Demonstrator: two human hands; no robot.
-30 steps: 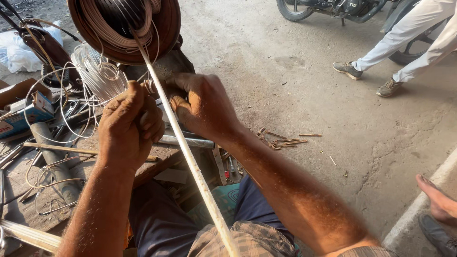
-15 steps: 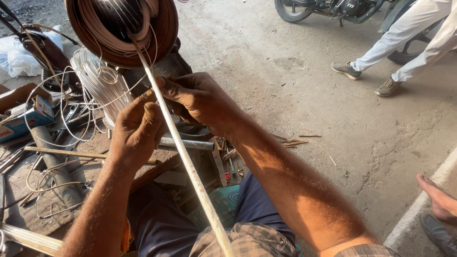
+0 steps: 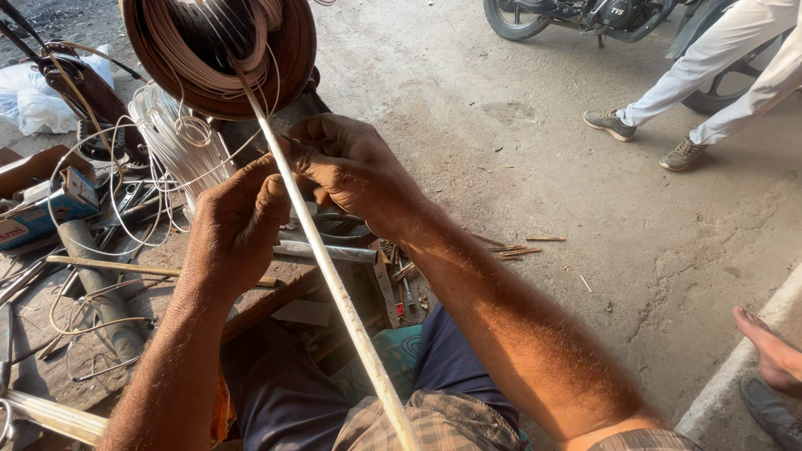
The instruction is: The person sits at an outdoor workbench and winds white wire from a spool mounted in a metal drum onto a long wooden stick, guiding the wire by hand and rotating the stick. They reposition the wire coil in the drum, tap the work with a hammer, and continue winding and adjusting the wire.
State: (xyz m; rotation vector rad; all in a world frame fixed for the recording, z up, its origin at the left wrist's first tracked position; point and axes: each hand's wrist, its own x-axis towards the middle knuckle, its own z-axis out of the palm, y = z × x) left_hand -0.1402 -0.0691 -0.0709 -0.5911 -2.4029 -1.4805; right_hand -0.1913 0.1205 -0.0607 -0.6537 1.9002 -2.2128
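Left hand and right hand, both closed in a pinch on one pale, smooth cane strip running diagonally from lap to round brown coil. Beside the coil, one bundle of clear looped tubing; on the worn wooden bench, one metal rod.

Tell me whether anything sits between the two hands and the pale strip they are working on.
Nothing visible does. The left hand and right hand both already touch the long pale flat strip just below the round brown coil.
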